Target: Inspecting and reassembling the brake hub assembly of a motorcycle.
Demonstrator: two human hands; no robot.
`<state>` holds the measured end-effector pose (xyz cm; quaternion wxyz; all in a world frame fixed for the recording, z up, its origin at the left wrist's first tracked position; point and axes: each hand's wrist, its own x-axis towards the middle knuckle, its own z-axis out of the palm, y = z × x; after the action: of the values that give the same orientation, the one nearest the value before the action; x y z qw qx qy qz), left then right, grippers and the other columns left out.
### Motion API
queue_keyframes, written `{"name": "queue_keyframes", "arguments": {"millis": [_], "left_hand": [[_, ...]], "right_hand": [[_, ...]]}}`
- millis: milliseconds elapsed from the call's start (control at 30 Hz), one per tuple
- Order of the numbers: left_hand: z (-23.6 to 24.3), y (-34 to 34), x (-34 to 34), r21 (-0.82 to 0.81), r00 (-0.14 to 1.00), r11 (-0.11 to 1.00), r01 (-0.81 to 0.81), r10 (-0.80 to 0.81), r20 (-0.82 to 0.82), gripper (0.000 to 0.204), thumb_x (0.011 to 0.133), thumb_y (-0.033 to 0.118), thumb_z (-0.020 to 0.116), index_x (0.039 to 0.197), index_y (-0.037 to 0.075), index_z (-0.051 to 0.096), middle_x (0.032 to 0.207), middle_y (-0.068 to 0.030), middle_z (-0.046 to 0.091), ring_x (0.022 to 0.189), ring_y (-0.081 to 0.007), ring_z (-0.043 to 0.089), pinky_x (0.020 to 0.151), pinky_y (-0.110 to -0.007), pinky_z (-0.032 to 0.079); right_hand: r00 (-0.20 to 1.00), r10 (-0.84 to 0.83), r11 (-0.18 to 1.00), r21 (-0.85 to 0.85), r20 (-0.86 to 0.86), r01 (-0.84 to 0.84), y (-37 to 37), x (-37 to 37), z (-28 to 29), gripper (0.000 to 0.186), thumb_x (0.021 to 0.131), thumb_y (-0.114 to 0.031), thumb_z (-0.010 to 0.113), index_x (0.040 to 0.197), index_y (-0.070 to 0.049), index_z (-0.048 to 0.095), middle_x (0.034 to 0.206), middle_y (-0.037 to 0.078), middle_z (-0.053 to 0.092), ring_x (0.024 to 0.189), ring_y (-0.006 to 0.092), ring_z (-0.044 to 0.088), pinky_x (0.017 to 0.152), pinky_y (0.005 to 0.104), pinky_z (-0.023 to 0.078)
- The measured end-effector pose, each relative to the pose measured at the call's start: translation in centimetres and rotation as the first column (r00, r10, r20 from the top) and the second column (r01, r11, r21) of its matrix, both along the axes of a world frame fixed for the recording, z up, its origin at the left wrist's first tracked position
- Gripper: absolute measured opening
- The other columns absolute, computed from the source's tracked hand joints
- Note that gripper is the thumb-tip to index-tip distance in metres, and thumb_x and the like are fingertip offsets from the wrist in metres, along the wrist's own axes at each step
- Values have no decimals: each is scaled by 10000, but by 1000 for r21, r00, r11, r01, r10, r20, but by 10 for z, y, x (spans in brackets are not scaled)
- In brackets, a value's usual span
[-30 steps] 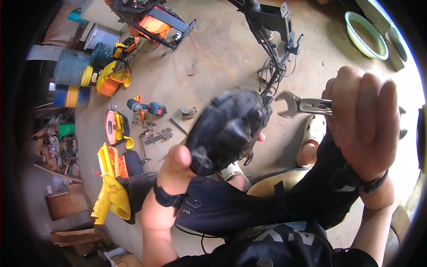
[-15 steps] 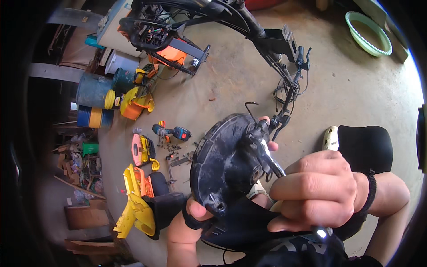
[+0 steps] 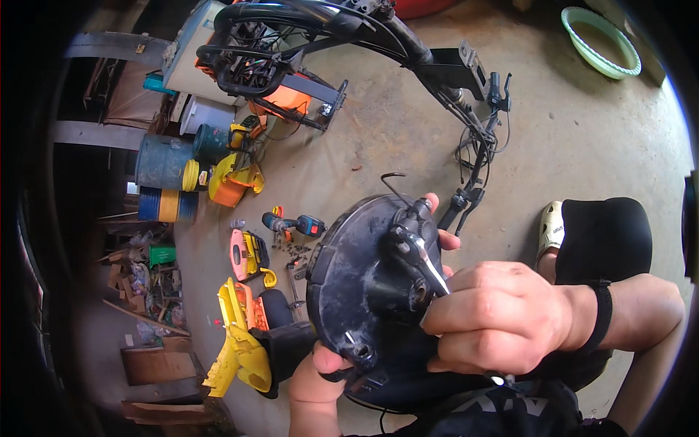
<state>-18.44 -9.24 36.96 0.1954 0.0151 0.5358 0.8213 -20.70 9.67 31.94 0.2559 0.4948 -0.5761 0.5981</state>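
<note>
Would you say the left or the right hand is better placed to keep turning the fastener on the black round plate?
Probably the right hand: it grips the wrench at the black round plate, while the left hand supports the plate from below.

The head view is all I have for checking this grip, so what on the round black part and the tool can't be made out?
- Tool head: the right hand closes over the wrench, so only a short silver stretch shows.
- Round black part: its lower right is behind that hand, its far face turned away.
- Left hand: mostly under the part; a fingertip shows at the upper rim.
- Bottom edge cuts off both forearms.
</note>
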Motion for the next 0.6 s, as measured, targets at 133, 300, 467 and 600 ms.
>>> {"name": "queue_keyframes", "arguments": {"millis": [133,300,467,600], "left_hand": [[-2,-17,0,-66,999,997,39,-39,-3,1286,762,746,770,1661,-35,285,1653,-215,422,1395,-323,533,1156,-411,467],[-17,-27,0,-162,990,985,63,-82,-114,1480,649,850,838,1661,-72,275,1676,-240,388,1519,-296,433,1245,-407,349],[-4,-34,9,-294,995,951,98,-98,17,1535,606,867,845,1634,-128,288,1671,-294,363,1545,-336,409,1283,-422,264],[-13,-36,-3,-111,984,979,172,-165,68,1528,602,829,875,1652,-94,258,1669,-312,350,1484,-410,467,1202,-444,407]], "right_hand": [[996,67,997,-33,65,-65,12,-7,5,169,892,-99,803,970,-29,671,985,114,675,733,237,664,620,337,549],[966,124,991,-72,228,-110,21,-13,12,180,996,-166,770,960,-44,642,842,102,708,691,231,705,578,331,556],[864,164,986,-69,476,-149,41,-13,19,346,1038,-323,713,1081,-40,519,785,96,690,638,188,663,592,306,537],[688,170,982,-175,705,-64,52,-8,28,495,1092,-557,447,1142,-65,461,730,65,642,590,138,584,588,246,464]]}}
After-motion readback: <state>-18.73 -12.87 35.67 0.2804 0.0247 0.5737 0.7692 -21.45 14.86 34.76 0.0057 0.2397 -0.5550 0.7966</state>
